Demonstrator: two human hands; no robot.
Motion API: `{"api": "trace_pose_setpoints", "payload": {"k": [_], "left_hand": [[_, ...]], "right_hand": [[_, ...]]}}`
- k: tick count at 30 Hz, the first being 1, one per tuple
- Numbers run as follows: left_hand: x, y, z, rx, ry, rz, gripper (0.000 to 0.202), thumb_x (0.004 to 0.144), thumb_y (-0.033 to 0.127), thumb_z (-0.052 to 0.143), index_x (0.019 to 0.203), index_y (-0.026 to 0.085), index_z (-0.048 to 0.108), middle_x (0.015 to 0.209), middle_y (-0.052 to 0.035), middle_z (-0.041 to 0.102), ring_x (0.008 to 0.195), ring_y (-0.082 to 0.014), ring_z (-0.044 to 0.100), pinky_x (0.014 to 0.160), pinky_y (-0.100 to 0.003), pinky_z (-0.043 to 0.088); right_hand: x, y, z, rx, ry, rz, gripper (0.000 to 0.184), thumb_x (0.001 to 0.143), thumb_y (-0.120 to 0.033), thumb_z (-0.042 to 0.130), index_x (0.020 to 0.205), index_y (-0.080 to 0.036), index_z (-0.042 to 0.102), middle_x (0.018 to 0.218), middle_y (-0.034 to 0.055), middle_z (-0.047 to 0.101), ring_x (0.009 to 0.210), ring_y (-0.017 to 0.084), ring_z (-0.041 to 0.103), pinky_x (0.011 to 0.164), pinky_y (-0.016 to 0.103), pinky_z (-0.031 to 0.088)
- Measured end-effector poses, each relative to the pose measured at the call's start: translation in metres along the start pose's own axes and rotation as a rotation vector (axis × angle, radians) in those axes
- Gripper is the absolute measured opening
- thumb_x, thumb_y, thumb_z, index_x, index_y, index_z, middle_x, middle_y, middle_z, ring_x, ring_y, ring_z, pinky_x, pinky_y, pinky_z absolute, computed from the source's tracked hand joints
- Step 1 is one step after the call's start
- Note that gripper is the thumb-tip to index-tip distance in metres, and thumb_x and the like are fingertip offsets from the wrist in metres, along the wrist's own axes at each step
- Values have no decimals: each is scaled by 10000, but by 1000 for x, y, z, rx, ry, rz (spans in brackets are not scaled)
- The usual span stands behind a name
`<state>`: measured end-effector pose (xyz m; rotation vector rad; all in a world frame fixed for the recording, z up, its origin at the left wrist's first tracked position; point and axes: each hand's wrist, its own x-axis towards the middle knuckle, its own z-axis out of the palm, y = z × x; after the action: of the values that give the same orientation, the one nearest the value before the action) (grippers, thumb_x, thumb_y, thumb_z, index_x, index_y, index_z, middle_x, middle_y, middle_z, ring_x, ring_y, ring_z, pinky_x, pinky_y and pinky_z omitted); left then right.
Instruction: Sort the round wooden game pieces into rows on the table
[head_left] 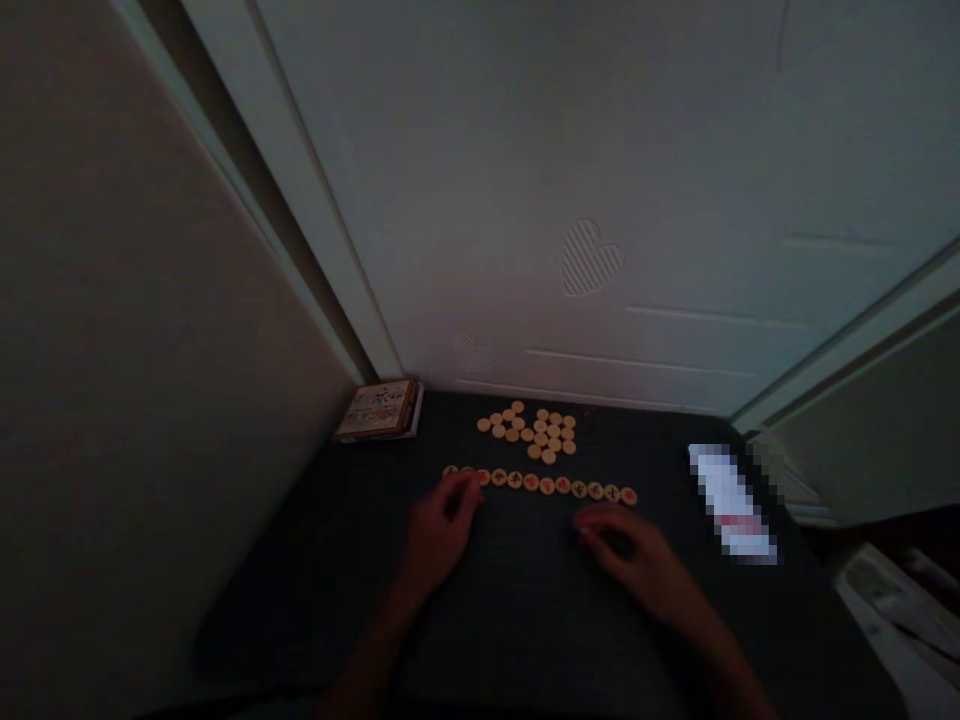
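A row of round wooden Chinese chess pieces, marked with red or black characters, runs across the dark table. At the row's left end is my left hand, its fingers curled and the fingertips over or beside the pieces; whether they grip one is hidden. My right hand hovers in front of the right part of the row. Its thumb and fingers bend towards each other in a loop, and what they hold, if anything, is too dark to make out. Behind the row lies a loose group of plain-faced pieces.
A boxed set or book stack lies at the table's back left corner. On the right is a pixelated bright object. A white panel with a heart pattern rises behind the dark table, and a wall borders the left.
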<state>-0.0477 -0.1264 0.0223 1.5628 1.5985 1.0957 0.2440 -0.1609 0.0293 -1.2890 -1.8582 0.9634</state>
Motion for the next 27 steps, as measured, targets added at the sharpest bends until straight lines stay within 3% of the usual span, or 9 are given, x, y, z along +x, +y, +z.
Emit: {"api": "trace_pose_setpoints", "payload": {"k": [3, 5, 8, 12, 16, 22, 27], "left_hand": [[-29, 17, 24, -36, -222, 44, 256, 938, 408, 567, 1085, 252, 707, 936, -34, 759, 806, -187, 705, 732, -288, 555], [-46, 20, 38, -55, -249, 70, 240, 955, 376, 559, 1122, 277, 699, 993, -32, 750, 873, -185, 696, 793, -295, 551], [-60, 17, 51, -66, -237, 92, 227, 968, 348, 549, 1130, 275, 689, 1021, -42, 729, 902, -185, 680, 819, -303, 544], [-62, 13, 55, -62, -253, 120, 211, 960, 332, 577, 1136, 275, 677, 1049, -44, 713, 918, -185, 668, 835, -308, 539], [-60, 15, 52, -70, -276, 154, 182, 950, 311, 596, 1105, 280, 686, 1026, -33, 710, 903, -182, 661, 812, -297, 535], [-60, 12, 51, -63, -271, 161, 194, 942, 297, 609, 1121, 292, 685, 1003, -23, 710, 871, -178, 655, 796, -296, 535], [-61, 8, 53, -58, -287, 173, 244, 927, 278, 629, 1168, 303, 663, 974, -17, 695, 832, -170, 643, 776, -293, 529]], "right_hand": [[-18, -6, 40, 125, 54, 60, 245, 984, -397, 552, 1114, -266, 714, 1121, 73, 730, 1008, 230, 713, 899, 392, 590], [-24, -7, 61, 223, 113, 132, 272, 987, -413, 548, 1161, -260, 690, 1033, 68, 750, 916, 222, 737, 840, 371, 609], [-26, -8, 78, 397, 203, 189, 319, 957, -443, 597, 1192, -239, 670, 1046, 84, 758, 947, 245, 745, 847, 374, 612], [-22, -13, 84, 527, 210, 243, 375, 905, -466, 665, 1199, -233, 672, 1053, 85, 767, 964, 260, 748, 845, 372, 614], [-23, -15, 83, 498, 183, 286, 394, 908, -448, 666, 1239, -233, 664, 1039, 81, 769, 931, 250, 748, 839, 358, 602], [-26, -10, 84, 308, 196, 183, 345, 966, -398, 583, 1283, -285, 662, 1205, 73, 713, 1067, 234, 692, 955, 359, 539], [-25, -9, 84, 239, 202, 110, 357, 997, -373, 527, 1327, -296, 639, 1201, 69, 715, 1099, 223, 676, 963, 337, 532]]}}
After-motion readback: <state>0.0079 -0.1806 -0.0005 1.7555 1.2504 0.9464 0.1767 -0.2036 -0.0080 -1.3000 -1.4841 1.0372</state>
